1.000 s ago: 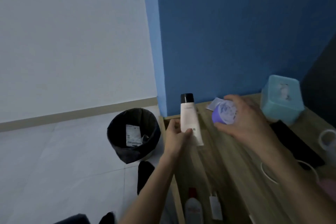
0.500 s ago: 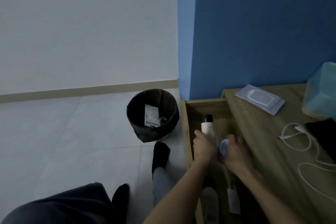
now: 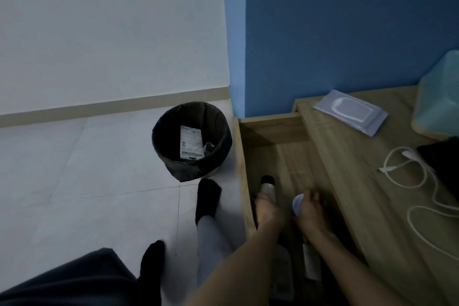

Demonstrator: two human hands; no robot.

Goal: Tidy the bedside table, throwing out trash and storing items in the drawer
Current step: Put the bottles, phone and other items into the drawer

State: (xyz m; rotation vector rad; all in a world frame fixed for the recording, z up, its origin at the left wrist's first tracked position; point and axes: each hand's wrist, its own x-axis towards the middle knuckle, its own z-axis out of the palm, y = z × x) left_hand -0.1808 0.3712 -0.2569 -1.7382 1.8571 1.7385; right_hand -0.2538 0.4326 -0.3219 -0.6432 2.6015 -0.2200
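Left hand (image 3: 268, 211): closed round the lower body of the white tube (image 3: 267, 187), with the black cap pointing toward the drawer's far wall; sunk inside the drawer (image 3: 270, 129), close to its left side.
Right hand (image 3: 310, 211): palm down, fingers curled over the small lilac jar (image 3: 297, 204); just right of the tube and equally low in the drawer.
Arm pose: both forearms reaching forward and down from the lower edge of view, roughly side by side, wrists dipped below the desk (image 3: 347, 169) top; blurred, so finer finger detail hard to read.
Why held so: probably one item per hand to save a trip. Tube kept lengthwise, likely so as to lie flat along the drawer floor. Jar gripped from above, suited to setting it down on its base.
Contact: unclear whether tube or jar touches the drawer floor yet.
Drawer contents: a pale bottle (image 3: 282, 271) and a white charger block (image 3: 310, 262) lying dimly beneath the forearms; wood floor showing ahead of the hands.
Step in hand: judged as lowering tube and jar into storage, release not yet made.
On the desk: wipes pack (image 3: 350, 112) near the back corner, teal tissue box (image 3: 437, 102) at the right edge, white cable (image 3: 409, 181) looped loosely beside a dark flat item.
Bin (image 3: 188, 171): black-lined, on the floor near the drawer's left side, printed paper (image 3: 190, 142) inside.
Risk: knocking the bottle when withdrawing.
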